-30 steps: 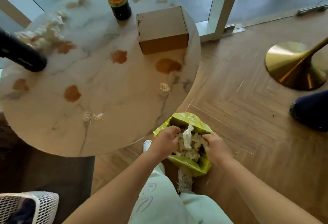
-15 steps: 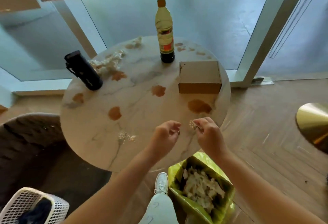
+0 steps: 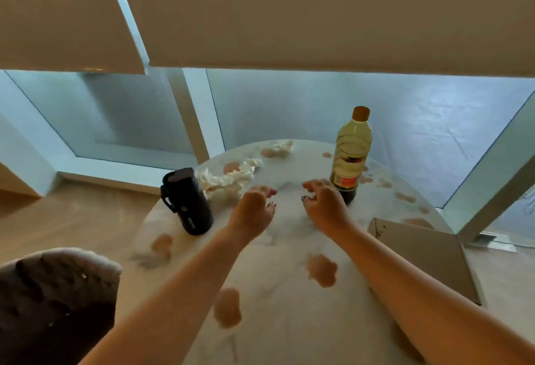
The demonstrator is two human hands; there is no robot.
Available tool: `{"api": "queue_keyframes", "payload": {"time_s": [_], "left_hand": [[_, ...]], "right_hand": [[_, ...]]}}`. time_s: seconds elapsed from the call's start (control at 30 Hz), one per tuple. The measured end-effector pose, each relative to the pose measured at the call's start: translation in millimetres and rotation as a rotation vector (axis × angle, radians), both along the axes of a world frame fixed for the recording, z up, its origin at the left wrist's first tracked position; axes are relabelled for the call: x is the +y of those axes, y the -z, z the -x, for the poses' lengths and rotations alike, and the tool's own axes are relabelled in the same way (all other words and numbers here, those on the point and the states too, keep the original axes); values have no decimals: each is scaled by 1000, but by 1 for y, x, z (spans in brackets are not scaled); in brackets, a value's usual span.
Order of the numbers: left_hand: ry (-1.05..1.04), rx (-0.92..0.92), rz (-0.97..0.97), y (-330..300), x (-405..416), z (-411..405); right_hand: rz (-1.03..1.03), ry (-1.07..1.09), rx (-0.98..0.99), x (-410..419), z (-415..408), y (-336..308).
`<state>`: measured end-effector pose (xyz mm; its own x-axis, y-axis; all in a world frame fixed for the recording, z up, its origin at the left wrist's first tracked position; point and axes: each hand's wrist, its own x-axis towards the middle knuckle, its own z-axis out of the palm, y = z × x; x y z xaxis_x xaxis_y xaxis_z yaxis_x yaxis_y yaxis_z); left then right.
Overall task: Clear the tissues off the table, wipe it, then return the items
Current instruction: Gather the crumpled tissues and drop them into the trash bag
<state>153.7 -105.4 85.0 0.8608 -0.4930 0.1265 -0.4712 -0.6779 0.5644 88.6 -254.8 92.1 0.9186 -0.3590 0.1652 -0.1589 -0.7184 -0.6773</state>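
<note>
Crumpled tissues (image 3: 228, 179) lie at the far left of the round marble surface (image 3: 289, 321), just beside a black flask (image 3: 186, 201); a smaller wad (image 3: 282, 147) sits at the far rim. Both hands, left hand (image 3: 254, 210) and right hand (image 3: 324, 204), hover loosely spread, holding nothing. The right one partly hides the bottle (image 3: 351, 153) base. The cardboard box (image 3: 425, 254) is blurred.

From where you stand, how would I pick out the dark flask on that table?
Start at the round marble table by the windows, blotched with brown spills. On its left edge, beyond the left hand, stands the black flask with a side loop, crumpled tissues right beside it. It is the only all-black item: the bottle is tall with a yellowish top half, the cardboard box flat and brown.
</note>
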Motion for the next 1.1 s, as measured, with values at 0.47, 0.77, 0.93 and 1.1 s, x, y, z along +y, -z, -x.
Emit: {"api": "queue_keyframes", "payload": {"time_s": [0.47, 0.77, 0.93, 1.1], "left_hand": [[-142, 39, -410, 69, -65, -219], [-184, 67, -279, 107, -89, -243], [-148, -10, -173, 104, -89, -238], [-143, -109, -152, 85, -88, -214]], "right_hand": [[150, 10, 228, -53, -246, 76], [323, -148, 373, -80, -295, 119], [352, -46, 353, -90, -291, 116], [268, 25, 337, -79, -260, 100]]}}
